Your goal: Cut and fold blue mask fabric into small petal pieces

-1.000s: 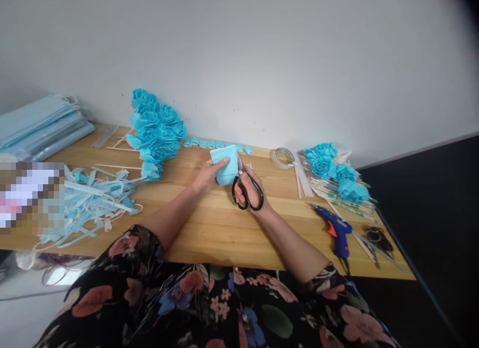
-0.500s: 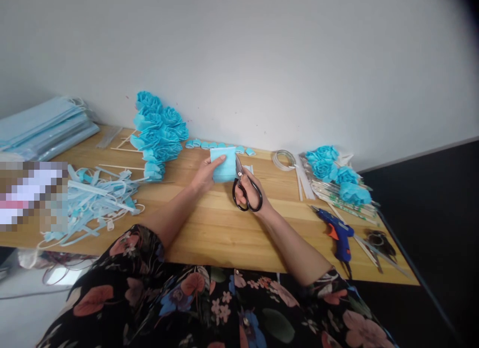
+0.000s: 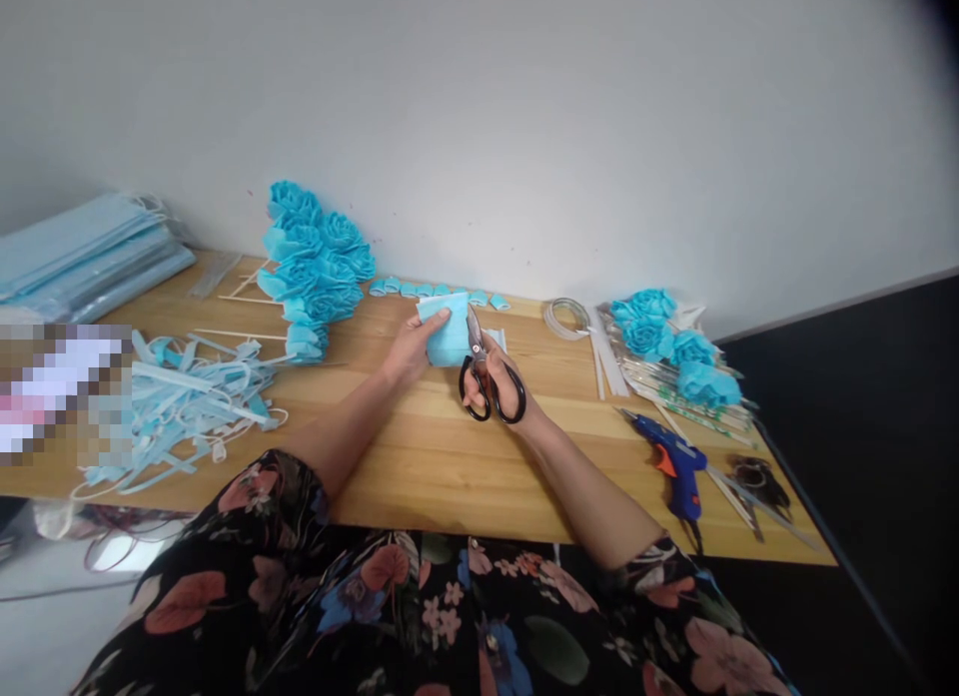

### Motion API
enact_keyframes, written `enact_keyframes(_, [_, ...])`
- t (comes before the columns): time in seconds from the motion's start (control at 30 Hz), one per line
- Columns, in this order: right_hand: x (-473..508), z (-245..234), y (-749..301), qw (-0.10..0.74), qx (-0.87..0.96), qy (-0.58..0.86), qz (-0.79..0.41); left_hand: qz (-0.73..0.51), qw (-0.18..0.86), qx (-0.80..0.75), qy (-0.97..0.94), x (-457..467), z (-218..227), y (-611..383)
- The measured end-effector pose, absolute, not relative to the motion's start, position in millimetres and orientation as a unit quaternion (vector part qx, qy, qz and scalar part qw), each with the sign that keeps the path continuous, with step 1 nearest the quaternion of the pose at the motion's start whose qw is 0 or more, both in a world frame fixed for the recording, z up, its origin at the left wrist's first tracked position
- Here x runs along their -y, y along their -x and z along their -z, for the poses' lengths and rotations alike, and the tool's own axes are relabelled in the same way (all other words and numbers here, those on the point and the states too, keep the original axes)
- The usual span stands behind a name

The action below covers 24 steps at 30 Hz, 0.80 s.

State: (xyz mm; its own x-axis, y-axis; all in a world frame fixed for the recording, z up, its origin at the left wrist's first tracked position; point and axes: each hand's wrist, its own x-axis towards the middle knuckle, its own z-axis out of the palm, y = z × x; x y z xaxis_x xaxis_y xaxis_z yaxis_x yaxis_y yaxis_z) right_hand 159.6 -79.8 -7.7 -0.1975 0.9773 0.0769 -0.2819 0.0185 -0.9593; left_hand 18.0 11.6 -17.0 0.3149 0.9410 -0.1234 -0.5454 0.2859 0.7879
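Observation:
My left hand [image 3: 410, 348] pinches a folded light-blue face mask [image 3: 450, 339] between thumb and fingers above the wooden table. Black-handled scissors [image 3: 509, 394] are in my right hand [image 3: 503, 371], fingers through the loops. Their blades point up and away from me, at the mask's right edge. Behind the mask, a row of small blue folded pieces [image 3: 391, 286] lies along the wall, partly hidden by it. Another pale piece [image 3: 495, 337] rests on the table just behind my right hand.
At left are blue fabric roses [image 3: 322, 267], a heap of cut strips and ear loops [image 3: 199, 396], and stacked masks [image 3: 82, 242]. To the right lie a tape roll [image 3: 565, 319], glue sticks [image 3: 608, 356], more roses [image 3: 644, 322] and a blue glue gun [image 3: 678, 466]. The table [image 3: 450, 476] meets the wall.
The scissors have shifted slightly left and their handles have spread a little wider. The mask has tilted slightly, its top edge now showing a separated layer.

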Motion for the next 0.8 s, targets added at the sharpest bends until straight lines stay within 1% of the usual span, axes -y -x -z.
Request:
enact_keyframes(0.17, [80.7,5.5,-159.1,0.519,0.476,0.381,-0.599,-0.486,0.746,-0.305,-0.338,-10.6,19.2,-19.5])
enact_keyframes(0.4, [79.5,2.2,-158.3,0.557,0.443,0.391,-0.583,-0.45,0.764,-0.311,-0.343,-5.7,17.4,-21.6])
enact_keyframes(0.8, [83.4,-2.4,-154.3,0.584,0.447,0.407,-0.541,-0.443,0.762,-0.299,-0.367,-0.9,10.9,-22.3])
